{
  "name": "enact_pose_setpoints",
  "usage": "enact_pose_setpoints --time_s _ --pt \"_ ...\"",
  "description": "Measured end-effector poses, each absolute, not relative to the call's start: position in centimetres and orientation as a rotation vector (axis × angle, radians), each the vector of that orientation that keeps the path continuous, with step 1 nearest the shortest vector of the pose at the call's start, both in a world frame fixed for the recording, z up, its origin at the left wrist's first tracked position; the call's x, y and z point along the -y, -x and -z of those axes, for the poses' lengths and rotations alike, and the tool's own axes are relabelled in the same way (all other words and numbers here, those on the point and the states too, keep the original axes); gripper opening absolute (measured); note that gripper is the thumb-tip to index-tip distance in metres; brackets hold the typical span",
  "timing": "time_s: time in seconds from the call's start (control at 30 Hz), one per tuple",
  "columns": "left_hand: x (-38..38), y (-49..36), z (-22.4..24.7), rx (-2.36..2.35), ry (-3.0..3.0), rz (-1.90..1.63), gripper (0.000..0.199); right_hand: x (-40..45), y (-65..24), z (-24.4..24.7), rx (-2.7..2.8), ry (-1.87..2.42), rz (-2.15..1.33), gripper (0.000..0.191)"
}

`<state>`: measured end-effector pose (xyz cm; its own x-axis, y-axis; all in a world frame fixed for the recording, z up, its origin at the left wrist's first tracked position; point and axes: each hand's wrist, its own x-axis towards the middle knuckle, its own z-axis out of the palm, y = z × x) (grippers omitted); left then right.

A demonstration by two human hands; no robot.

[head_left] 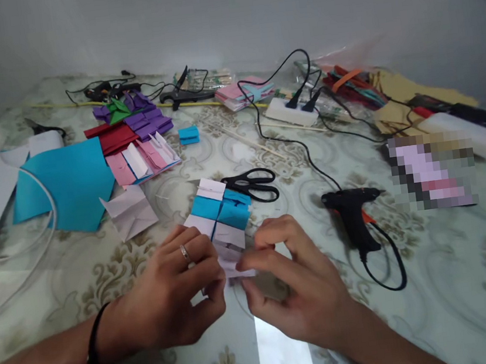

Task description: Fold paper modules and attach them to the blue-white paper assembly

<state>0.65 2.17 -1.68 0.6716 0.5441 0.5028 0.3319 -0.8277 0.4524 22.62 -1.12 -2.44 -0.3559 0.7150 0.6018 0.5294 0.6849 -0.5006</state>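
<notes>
Pinching the near end of the white-and-blue folded paper (229, 235), your left hand (185, 289) and right hand (299, 281) face each other low over the tabletop (449, 275). Your left hand has its fingers curled in, thumb and forefinger closed on the paper's near left edge; your right hand has thumb and forefinger closed on its near right edge, the index lying on top. The paper sits between your two hands and stretches away from you beyond the fingertips, its blue panels farther off than the white flap you grip. Just beyond it, on the right, lie the black scissors (257, 185), handles showing and blades hidden by the paper. To the right of your right hand, well apart from it, the black glue gun (351, 216) lies with its cord looping out. Beyond your left hand, on its left, a loose white folded sheet (131, 212) rests near the blue sheet (66, 183), and past those you have a pink-and-white folded piece (145, 158). A small blue folded piece (188, 135) lies farther back, apart from your hands.
</notes>
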Motion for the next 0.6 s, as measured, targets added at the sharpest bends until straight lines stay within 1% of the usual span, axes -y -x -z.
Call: enact_pose_setpoints --time_s 0.13,0.4,0.6 --pt "-1.78 -0.69 1.94 -0.664 -2.558 -0.904 0.016 1.5 -21.94 2.96 2.053 0.958 -0.301 0.013" --pt "-1.74 -0.9 1.55 -0.61 -2.56 -0.855 0.022 1.6 -21.53 2.97 2.091 0.925 -0.245 0.015" --pt "-2.16 -0.78 1.09 -0.585 -2.522 -0.896 0.021 1.28 -22.05 2.51 2.098 0.899 -0.227 0.018"
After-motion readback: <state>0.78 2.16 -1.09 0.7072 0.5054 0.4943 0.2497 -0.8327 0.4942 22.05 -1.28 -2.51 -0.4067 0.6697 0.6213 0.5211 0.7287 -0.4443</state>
